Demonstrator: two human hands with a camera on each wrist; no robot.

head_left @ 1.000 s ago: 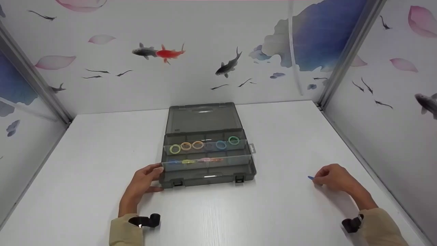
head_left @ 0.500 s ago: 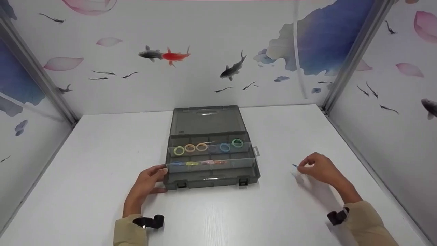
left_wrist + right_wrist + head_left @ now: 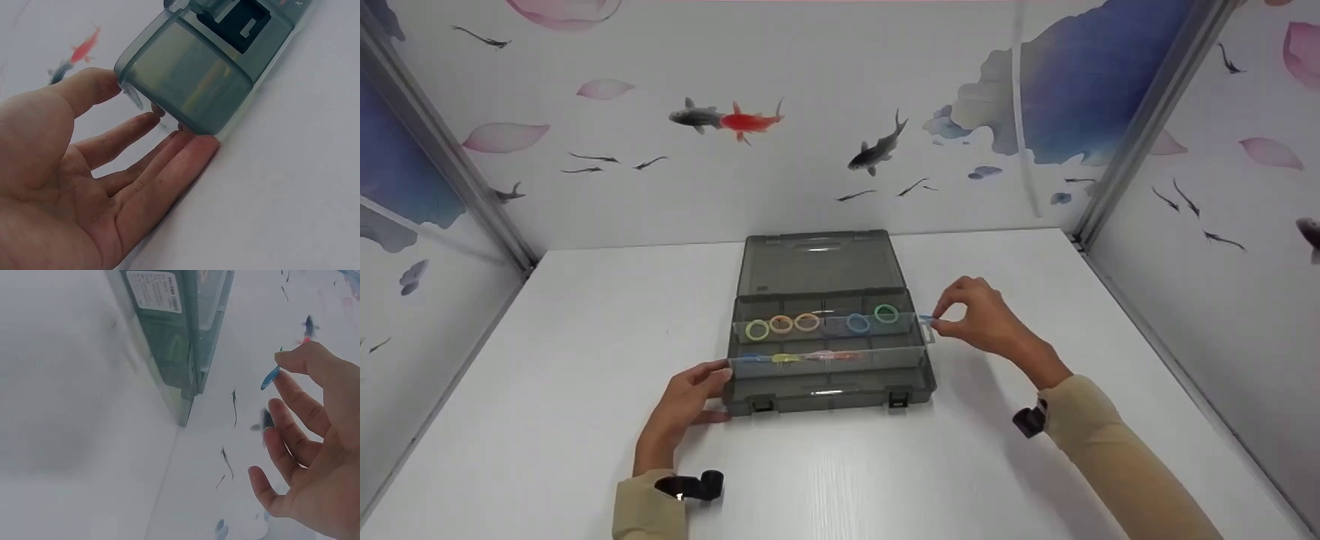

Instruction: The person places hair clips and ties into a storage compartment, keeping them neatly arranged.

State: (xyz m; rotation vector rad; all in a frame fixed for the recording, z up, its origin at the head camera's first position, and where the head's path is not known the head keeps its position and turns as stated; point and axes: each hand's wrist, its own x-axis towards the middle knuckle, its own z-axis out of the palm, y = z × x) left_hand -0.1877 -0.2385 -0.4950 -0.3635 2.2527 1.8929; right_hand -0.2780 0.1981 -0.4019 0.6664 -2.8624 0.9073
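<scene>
A grey see-through compartment box (image 3: 791,406) lies with its lid (image 3: 821,264) folded back. My left hand (image 3: 682,399) steadies its left end, with extended fingertips touching the side wall and corner in the left wrist view. At the box's right edge, my right hand (image 3: 981,319) pinches a small blue hair clip (image 3: 270,378) between thumb and index finger; the other fingers are loosely bent. Coloured hair ties (image 3: 858,324) in yellow, orange, blue and green sit in the back row. Blue, yellow, pink and orange clips (image 3: 785,358) lie in the middle row.
The box stands on a white table (image 3: 825,472) near the printed back wall (image 3: 795,187). Side walls with metal corner posts (image 3: 1140,124) bound the table. A hanging tab (image 3: 930,334) sticks out from the box's right side.
My right hand has carried the blue hair clip from the right of the table, leftward and away from me, to the box's right edge. My left hand stays against the box.
</scene>
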